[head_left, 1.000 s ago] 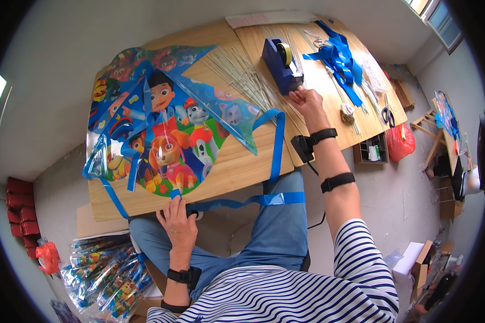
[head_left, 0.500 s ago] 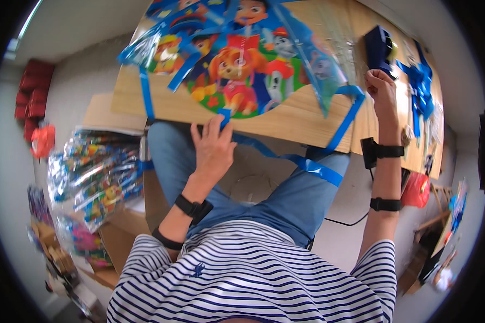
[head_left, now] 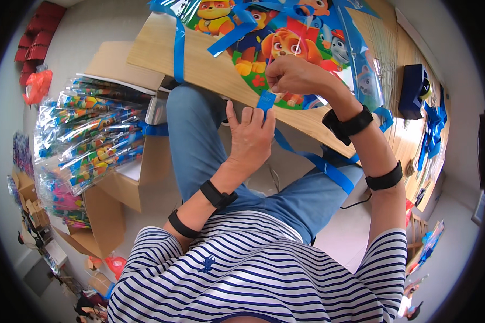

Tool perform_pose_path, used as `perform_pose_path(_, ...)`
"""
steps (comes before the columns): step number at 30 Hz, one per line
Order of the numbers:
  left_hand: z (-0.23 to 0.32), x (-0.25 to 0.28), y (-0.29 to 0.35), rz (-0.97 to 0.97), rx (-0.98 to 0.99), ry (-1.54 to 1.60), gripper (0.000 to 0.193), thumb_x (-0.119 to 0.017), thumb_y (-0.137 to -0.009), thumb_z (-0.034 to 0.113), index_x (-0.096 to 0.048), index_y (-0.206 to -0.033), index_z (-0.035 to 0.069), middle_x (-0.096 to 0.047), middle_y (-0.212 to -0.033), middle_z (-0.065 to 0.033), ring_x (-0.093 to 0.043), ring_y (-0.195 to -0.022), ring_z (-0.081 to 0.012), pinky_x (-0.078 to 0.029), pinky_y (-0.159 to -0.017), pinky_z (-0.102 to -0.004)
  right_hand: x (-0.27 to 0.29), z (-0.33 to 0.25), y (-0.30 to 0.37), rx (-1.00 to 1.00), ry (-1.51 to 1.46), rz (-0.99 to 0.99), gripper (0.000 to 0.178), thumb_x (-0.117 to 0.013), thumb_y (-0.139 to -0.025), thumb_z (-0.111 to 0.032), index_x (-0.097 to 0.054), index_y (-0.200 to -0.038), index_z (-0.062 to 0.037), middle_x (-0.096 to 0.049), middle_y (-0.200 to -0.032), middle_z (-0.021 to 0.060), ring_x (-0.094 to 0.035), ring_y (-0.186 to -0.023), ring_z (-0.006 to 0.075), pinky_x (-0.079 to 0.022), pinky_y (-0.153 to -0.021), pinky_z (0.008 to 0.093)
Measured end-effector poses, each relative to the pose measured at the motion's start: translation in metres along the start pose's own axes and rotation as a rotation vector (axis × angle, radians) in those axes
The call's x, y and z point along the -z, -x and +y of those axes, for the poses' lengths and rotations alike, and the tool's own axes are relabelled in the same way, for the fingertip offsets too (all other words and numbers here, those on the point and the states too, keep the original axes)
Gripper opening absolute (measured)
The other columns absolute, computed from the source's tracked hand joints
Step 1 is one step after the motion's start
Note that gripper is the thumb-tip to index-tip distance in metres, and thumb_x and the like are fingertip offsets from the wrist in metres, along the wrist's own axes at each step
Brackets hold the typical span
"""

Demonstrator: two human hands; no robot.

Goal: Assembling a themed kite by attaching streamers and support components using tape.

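On the table before me lies a large sheet printed with cartoon dogs (head_left: 291, 46), with clear film along its right side. A flat blue ribbon (head_left: 265, 100) has its end held up at the table's near edge, gripped by the fingers of my left hand (head_left: 250, 134). The ribbon runs on across the gap to my right thigh. My right hand (head_left: 299, 75) is closed just above that end, over the sheet's lower edge. Whatever its fingertips pinch is hidden or too small to name. Another blue strip (head_left: 231, 36) lies across the sheet.
A dark blue tape dispenser (head_left: 412, 91) stands on the table's right side, beside a bundle of blue ribbon (head_left: 432, 129). At my left an open cardboard box (head_left: 105, 215) sits with a pile of film-wrapped printed packs (head_left: 94, 132). Red boxes (head_left: 37, 37) are stacked behind.
My right hand has come from beside the tape dispenser leftward to the ribbon end. The left hand keeps its hold on the ribbon. The whole view has swung to the right.
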State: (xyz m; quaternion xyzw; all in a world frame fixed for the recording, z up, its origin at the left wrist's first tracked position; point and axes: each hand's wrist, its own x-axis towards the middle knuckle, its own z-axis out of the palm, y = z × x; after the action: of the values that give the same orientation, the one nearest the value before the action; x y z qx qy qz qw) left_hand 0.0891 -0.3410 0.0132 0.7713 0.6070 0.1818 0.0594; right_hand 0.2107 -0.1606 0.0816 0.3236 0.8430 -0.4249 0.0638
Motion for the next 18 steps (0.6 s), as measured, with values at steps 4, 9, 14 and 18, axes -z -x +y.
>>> perform_pose_path(4,-0.002,-0.002,0.001,0.009,0.018,0.024,0.058,-0.078,-0.070,0.020,-0.056,-0.122,0.007,-0.048,-0.099,-0.0086,-0.049,-0.101,-0.0286,-0.020,-0.107,-0.0671,-0.009,0.007,-0.016,-0.013,0.108,0.009,0.012,-0.070,-0.071,-0.005,-0.061,-0.072,0.0021,-0.060,-0.075,0.0122,-0.060,-0.075,0.0251,-0.047,-0.066,0.0367)
perform_pose_path(9,-0.005,-0.002,0.000,0.009,0.012,0.049,0.057,-0.078,-0.070,0.020,-0.056,-0.121,0.007,-0.048,-0.099,-0.0087,-0.048,-0.101,-0.0287,-0.018,-0.108,-0.0676,-0.013,0.016,-0.023,-0.065,0.149,-0.027,0.013,-0.073,-0.068,-0.006,-0.062,-0.072,0.0005,-0.061,-0.077,0.0124,-0.062,-0.078,0.0285,-0.048,-0.068,0.0393)
perform_pose_path(14,-0.005,-0.002,-0.001,0.015,0.022,0.064,0.055,-0.077,-0.071,0.019,-0.056,-0.120,0.007,-0.047,-0.100,-0.0080,-0.048,-0.103,-0.0283,-0.017,-0.108,-0.0673,-0.016,0.015,-0.027,-0.096,0.203,-0.033,0.014,-0.074,-0.068,-0.006,-0.063,-0.072,-0.0002,-0.062,-0.079,0.0121,-0.062,-0.079,0.0292,-0.048,-0.069,0.0398)
perform_pose_path(18,-0.005,-0.003,-0.001,0.030,0.021,0.078,0.053,-0.075,-0.072,0.019,-0.057,-0.119,0.007,-0.046,-0.102,-0.0080,-0.047,-0.105,-0.0286,-0.017,-0.108,-0.0673,-0.017,0.010,-0.029,-0.126,0.251,-0.041,0.012,-0.074,-0.066,-0.006,-0.065,-0.074,-0.0012,-0.064,-0.080,0.0117,-0.063,-0.079,0.0290,-0.048,-0.068,0.0410)
